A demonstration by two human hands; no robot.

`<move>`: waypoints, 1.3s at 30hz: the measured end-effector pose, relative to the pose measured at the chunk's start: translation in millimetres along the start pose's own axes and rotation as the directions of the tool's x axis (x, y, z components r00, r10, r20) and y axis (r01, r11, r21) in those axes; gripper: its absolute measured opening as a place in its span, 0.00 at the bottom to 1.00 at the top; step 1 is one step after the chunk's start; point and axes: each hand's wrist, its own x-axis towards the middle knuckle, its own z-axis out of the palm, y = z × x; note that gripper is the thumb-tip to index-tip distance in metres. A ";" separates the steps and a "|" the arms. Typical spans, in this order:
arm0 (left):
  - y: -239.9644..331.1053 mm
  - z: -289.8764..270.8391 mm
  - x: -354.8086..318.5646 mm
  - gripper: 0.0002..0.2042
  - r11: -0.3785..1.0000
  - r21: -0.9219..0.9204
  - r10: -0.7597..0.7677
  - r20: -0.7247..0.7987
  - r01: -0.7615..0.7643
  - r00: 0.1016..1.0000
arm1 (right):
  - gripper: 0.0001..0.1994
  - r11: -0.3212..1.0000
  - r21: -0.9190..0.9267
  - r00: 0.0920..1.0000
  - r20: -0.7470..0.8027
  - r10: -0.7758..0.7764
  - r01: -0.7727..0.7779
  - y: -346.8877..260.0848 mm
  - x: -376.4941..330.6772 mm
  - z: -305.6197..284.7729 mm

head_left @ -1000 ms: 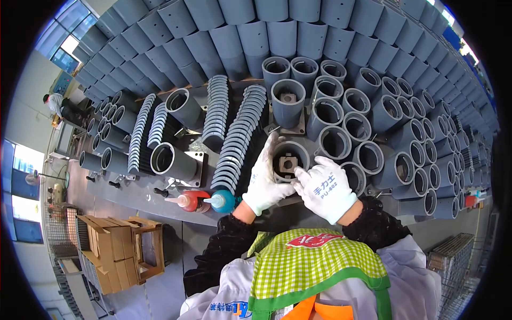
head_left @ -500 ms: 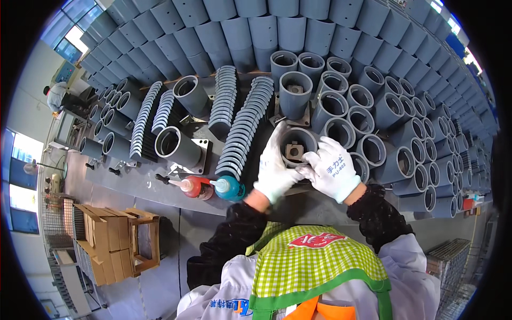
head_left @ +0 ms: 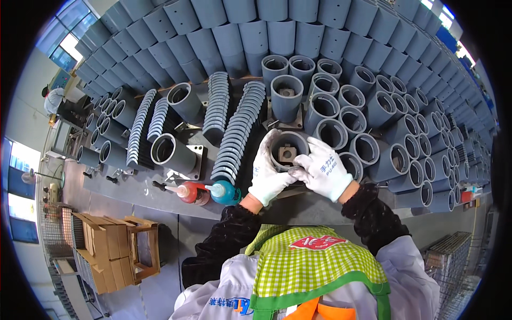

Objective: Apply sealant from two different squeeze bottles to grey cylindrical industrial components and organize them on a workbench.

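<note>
Both of my hands wear white gloves and hold an open grey cylinder (head_left: pixel 288 141) at the near side of the bench. My left hand (head_left: pixel 268 175) curves round its left side, thumb toward the near rim. With its fingers bent onto the right and near rim, my right hand (head_left: pixel 324 169) has its fingertips close to the left thumb. Down inside the cylinder shows a square metal block (head_left: pixel 287 154) with a round hole. Just behind stands another grey cylinder (head_left: pixel 286 106) on a metal fixture, a similar block inside it. Whether a small part sits between my fingertips is hidden.
Rows of curved grey pieces (head_left: pixel 238 133) stand left of my hands. A red bottle (head_left: pixel 193 192) and a teal bottle (head_left: pixel 226 193) stand at the near edge. Many grey cylinders (head_left: pixel 365 150) crowd the right, with stacked ones (head_left: pixel 277 37) behind. A person (head_left: pixel 54 99) works far left.
The whole view has shifted slightly, so the bench things appear a little further left. Both hands stay on the same cylinder, with hardly any change in their hold.
</note>
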 end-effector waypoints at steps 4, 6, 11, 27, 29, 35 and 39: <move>-2.5 2.6 -0.5 0.57 0.999 -0.048 -0.008 0.022 0.009 1.000 | 0.14 0.999 0.024 0.997 -0.071 0.033 -0.031 -3.8 -1.9 -0.9; 0.9 3.0 -4.3 0.56 0.997 -0.079 0.016 0.005 -0.016 1.000 | 0.14 0.998 0.065 0.996 -0.084 0.017 -0.011 -2.7 -0.3 -1.0; 33.7 -10.1 -49.2 0.45 0.871 0.490 0.044 -0.063 -0.007 0.997 | 0.14 0.999 -0.043 0.992 -0.123 0.005 -0.011 -23.3 8.2 -28.3; 21.3 -145.2 -166.7 0.26 0.653 0.669 -0.121 -0.369 0.354 0.921 | 0.32 -0.926 -0.371 0.635 0.700 -0.326 -0.066 -157.3 34.7 112.2; 25.6 -143.2 -161.8 0.27 0.784 0.487 -0.207 -0.380 0.385 0.902 | 0.32 -0.929 -0.359 0.661 0.719 -0.215 0.088 -161.2 34.6 122.2; 17.1 -148.7 -169.3 0.28 0.863 0.219 -0.341 -0.415 0.456 0.844 | 0.24 -0.905 -0.371 0.603 0.777 -0.179 0.209 -165.1 25.8 139.1; 22.1 -130.3 -153.4 0.30 0.961 -0.112 -0.275 -0.442 0.252 0.854 | 0.26 -0.943 -0.323 0.741 0.613 -0.276 -0.084 -168.5 0.2 118.8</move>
